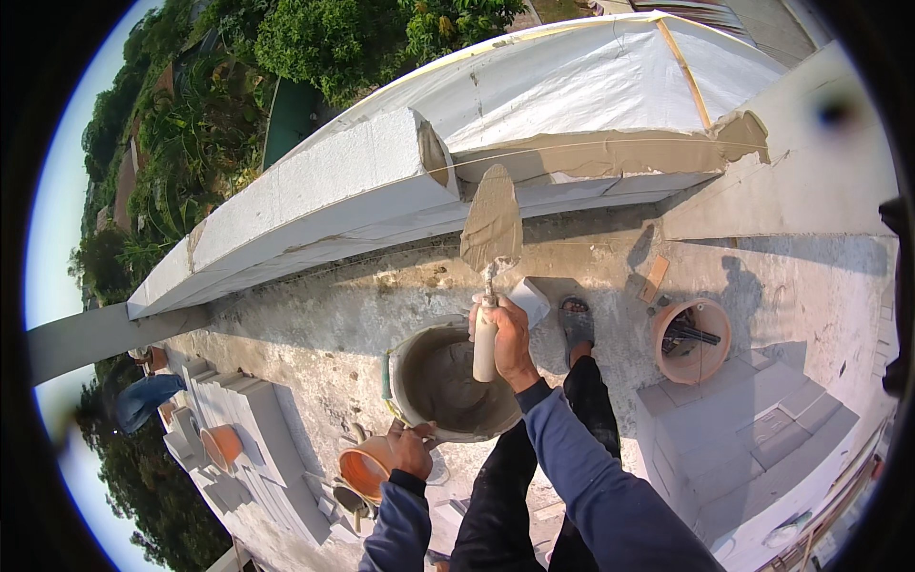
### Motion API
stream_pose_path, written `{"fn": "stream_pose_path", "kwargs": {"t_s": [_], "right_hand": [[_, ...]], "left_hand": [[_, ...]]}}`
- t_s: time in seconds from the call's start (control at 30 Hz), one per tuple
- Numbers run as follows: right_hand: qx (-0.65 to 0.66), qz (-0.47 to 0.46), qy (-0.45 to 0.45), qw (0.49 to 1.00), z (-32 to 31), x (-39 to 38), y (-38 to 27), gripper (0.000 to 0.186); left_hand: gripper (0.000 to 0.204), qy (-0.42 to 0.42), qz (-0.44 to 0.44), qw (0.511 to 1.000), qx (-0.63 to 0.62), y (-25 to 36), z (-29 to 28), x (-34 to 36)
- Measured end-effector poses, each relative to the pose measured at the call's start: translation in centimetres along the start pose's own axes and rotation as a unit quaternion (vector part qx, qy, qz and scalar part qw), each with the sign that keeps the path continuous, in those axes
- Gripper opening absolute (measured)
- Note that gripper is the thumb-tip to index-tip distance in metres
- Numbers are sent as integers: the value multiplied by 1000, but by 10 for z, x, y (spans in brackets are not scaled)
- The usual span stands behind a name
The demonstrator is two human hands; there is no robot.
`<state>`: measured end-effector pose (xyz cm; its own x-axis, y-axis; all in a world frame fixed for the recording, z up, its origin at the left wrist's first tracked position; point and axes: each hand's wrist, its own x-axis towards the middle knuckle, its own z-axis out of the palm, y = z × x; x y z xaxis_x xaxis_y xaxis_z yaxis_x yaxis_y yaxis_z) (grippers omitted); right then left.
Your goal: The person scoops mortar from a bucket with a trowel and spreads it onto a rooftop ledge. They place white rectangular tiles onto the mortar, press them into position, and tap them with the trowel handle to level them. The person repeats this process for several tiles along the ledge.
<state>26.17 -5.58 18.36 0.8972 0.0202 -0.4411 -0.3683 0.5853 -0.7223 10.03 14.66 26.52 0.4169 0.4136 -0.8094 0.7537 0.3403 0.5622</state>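
My right hand (510, 338) grips the pale handle of a trowel (491, 221), its blade raised in front of the block wall and loaded with grey-beige mortar. Below it is a grey bucket (429, 374) of wet mortar, and my left hand (412, 446) is closed on its near-left rim. Beside that hand an orange bucket (367, 467) lies tilted. The low wall of white blocks (295, 205) curves across the view, with a band of mortar (591, 153) along its right section and thin strings stretched by it.
My sandaled foot (578, 324) stands right of the mortar bucket. A peach tub of tools (694, 372), a small board (654, 281) and stacked blocks (739, 410) are at right. More blocks (276, 458), an orange bucket (219, 443) and blue cloth (143, 396) are at left. Trees grow beyond the wall.
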Motion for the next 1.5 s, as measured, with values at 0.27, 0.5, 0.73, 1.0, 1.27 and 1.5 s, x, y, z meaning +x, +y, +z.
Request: {"fn": "stream_pose_path", "kwargs": {"t_s": [0.27, 0.5, 0.73, 1.0, 1.27, 1.5], "right_hand": [[221, 295, -244, 897, -8, 75, -65, 48], [-558, 44, -242, 793, -94, -33, -92, 36], [-874, -170, -287, 353, -99, -42, -64, 18], [-715, -43, -463, 522, -107, -66, -37, 22], [-384, 328, -302, 808, -123, -57, -100, 41], [-225, 229, -161, 933, -95, -37, -122, 21]], "left_hand": [[31, 7, 11, 1000, -16, 9, 8, 12], [36, -39, 70, 997, 1, 30, 30, 30], [29, -76, 155, 977, 124, 48, 67, 44], [18, -85, 147, 981, 91, 48, 109, 47], [29, -112, 66, 988, 81, 66, 77, 9], [38, -83, 48, 995, 29, 84, 76, 2]]}}
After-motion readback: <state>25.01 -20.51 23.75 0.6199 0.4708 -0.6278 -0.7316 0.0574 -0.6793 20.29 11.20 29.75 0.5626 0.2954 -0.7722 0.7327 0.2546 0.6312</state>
